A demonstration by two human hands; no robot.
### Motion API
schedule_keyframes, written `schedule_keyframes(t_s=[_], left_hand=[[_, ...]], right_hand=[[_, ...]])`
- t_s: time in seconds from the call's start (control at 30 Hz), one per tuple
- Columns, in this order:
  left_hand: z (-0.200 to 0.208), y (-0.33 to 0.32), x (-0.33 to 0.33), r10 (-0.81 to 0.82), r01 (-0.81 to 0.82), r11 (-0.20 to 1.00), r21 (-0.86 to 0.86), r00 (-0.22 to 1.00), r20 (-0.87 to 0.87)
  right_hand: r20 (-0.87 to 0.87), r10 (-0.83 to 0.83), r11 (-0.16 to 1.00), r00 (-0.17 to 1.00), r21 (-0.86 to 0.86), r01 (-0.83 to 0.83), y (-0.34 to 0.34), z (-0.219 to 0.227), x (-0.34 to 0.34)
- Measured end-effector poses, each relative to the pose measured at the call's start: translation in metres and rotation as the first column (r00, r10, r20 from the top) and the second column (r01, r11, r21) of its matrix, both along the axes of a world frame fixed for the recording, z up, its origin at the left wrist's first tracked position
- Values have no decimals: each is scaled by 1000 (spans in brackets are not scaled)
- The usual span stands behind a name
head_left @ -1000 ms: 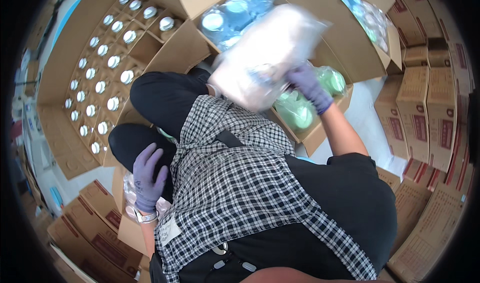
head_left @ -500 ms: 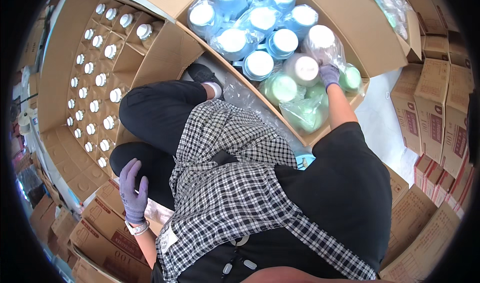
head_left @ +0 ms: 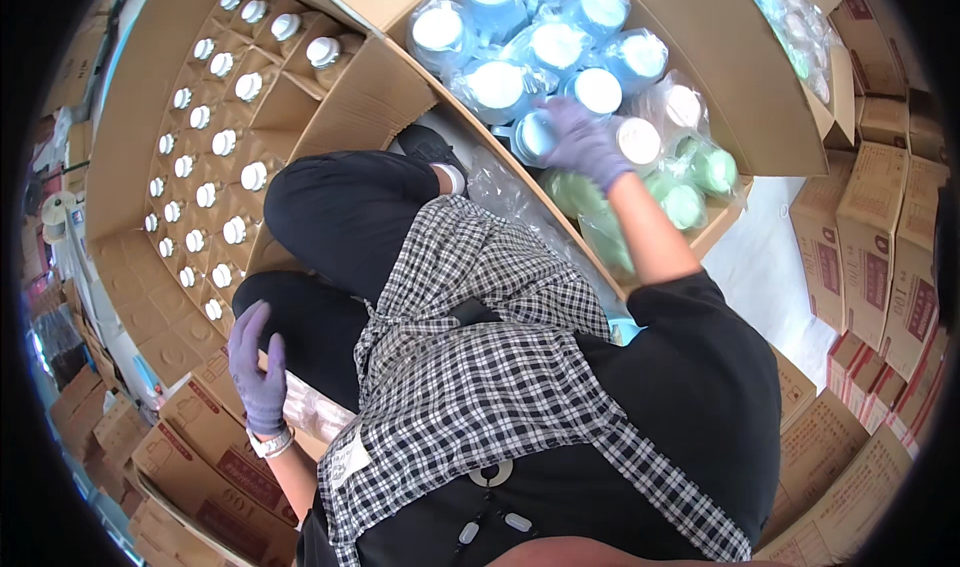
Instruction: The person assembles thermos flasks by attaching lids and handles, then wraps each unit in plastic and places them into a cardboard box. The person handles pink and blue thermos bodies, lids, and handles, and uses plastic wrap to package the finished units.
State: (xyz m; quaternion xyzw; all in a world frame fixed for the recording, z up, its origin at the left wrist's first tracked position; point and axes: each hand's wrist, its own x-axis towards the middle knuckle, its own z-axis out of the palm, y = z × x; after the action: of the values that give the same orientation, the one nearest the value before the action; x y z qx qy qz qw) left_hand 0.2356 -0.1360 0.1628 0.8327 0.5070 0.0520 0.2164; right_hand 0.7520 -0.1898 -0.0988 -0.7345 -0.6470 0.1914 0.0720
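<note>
Head view: right hand (head_left: 588, 149) over a blue jug (head_left: 530, 139)

The left hand (head_left: 258, 372) is raised beside the bent knee (head_left: 285, 312), fingers loosely spread, holding nothing. The right arm (head_left: 655, 232) stretches forward, palm down, fingertips at the jug in the open box (head_left: 735, 87), near green bottles (head_left: 683, 207); I cannot tell whether the hand grips it. The step looks like reaching; lifting would call for fingers closing on the jug. Farther off stand stacked cartons (head_left: 870, 217).

The jugs (head_left: 530, 141) looked like smooth, shiny plastic, the bags (head_left: 603, 231) were thin, crinkly, glossy plastic, the box (head_left: 745, 97) was plain, dull cardboard, and the gloves (head_left: 592, 154) and apron (head_left: 470, 387) looked like soft cloth.
</note>
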Motion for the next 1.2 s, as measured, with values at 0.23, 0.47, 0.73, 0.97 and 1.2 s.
schedule_keyframes(t_s=[0.23, 0.47, 0.73, 0.97, 1.2], left_hand=[[-4, -17, -24, -59, 52, 997, 64, 990, 126], [-36, -28, -18, -46, 26, 997, 78, 965, 257], [-26, -38, -42, -29, 6, 997, 79, 957, 288], [-36, 0, 18, 355, 150, 876, -459, 444, 823], [-42, 21, -29, 499, 251, 849, -465, -95, 861]], right_hand=[[-392, -400, 913, 829, -93, 397, 17, 37, 7], [-699, -714, 692, -48, -714, 109, 23, 35, 31], [-882, -429, 797, -195, -471, 378, -29, 5, 33], [-912, 250, 952, 325, 170, -256, -43, 318, -59], [-591, 798, -29, -120, 160, -987, 91, 370, -195]])
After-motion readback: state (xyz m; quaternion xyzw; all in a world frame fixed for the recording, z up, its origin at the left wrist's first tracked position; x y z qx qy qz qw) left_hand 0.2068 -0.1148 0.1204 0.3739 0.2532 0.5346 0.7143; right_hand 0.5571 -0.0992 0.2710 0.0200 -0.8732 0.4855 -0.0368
